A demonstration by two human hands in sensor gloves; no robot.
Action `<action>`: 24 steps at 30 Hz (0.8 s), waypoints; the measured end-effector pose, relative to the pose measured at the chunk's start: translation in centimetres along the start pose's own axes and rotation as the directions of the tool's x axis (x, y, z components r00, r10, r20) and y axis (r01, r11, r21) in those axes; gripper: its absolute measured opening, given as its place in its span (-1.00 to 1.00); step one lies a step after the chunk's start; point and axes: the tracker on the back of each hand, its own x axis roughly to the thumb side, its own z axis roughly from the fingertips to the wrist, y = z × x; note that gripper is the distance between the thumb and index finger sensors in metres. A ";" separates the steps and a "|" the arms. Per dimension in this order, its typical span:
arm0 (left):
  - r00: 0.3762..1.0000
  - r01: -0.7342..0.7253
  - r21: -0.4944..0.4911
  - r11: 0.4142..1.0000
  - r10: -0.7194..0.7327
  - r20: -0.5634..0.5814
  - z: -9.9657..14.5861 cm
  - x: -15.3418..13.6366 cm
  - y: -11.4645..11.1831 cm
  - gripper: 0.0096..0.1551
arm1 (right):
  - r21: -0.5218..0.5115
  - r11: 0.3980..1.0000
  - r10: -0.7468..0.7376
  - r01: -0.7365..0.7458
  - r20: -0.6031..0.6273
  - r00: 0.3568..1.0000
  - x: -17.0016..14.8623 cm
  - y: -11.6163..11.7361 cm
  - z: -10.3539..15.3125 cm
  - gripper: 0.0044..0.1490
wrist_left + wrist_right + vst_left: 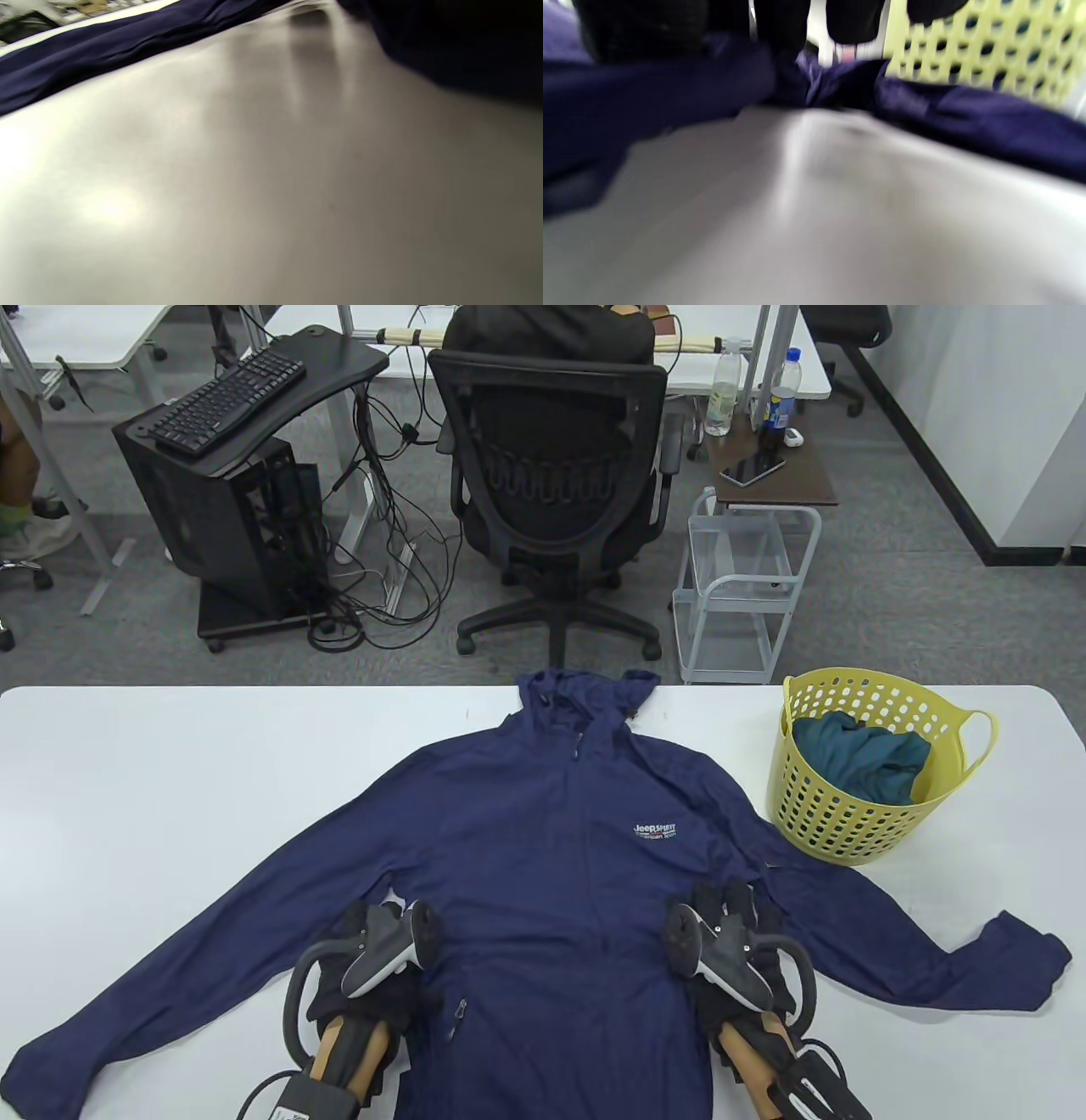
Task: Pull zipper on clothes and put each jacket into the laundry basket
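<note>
The left hand (373,959) rests at the left side seam of the navy jacket (551,848), the right hand (734,950) at the right seam under the armpit. Trackers cover both hands from above, and the blurred wrist views show only dark fingertips (780,25) touching the cloth, so whether either hand is grasping the fabric cannot be told. The jacket lies between and beyond the hands, flat on the white worktop (170,780), front up, sleeves spread, zipper closed up to the collar. Beyond the right hand, just beside the right sleeve, stands the yellow laundry basket (857,823) holding a crumpled teal garment (861,763). The jacket's hem is cut off at the near edge.
</note>
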 end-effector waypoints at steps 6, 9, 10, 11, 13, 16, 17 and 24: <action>0.995 -0.012 0.078 0.997 0.019 -0.095 -0.6 -0.7 -0.2 -0.20 | 0.055 0.975 -0.217 0.213 0.414 0.884 3.1 -3.5 4.8 -0.28; 0.997 -0.031 0.121 0.992 0.039 -0.060 0.3 -1.0 0.4 -0.19 | 0.291 0.939 -0.312 0.183 0.501 0.807 5.4 -2.2 6.4 -0.18; 0.998 -0.040 0.139 0.989 0.045 -0.034 0.9 -1.1 0.8 -0.18 | 0.357 0.925 -0.306 0.134 0.484 0.820 5.9 -1.4 6.5 -0.13; 0.998 -0.069 0.169 0.983 0.069 0.006 1.9 -1.0 1.5 -0.16 | 0.397 0.915 -0.263 0.067 0.463 0.847 6.2 -0.5 6.2 -0.07; 0.985 -0.137 0.229 0.964 0.107 0.139 4.3 -0.3 2.8 -0.17 | 0.354 0.934 -0.221 0.053 0.454 0.863 6.3 -0.1 5.6 -0.02; 0.920 -0.189 0.284 0.940 0.068 0.387 8.3 2.4 4.1 -0.31 | 0.338 0.940 -0.192 0.049 0.405 0.894 6.2 0.4 4.3 -0.03; 0.873 -0.169 0.262 0.950 0.021 0.487 9.7 3.9 3.9 -0.37 | 0.317 0.947 -0.178 0.052 0.382 0.907 6.1 0.7 3.8 -0.04; 0.766 0.135 0.027 0.990 -0.122 0.631 11.1 11.4 -1.1 -0.01 | 0.136 0.988 -0.106 0.072 0.259 0.960 4.5 0.8 2.1 -0.14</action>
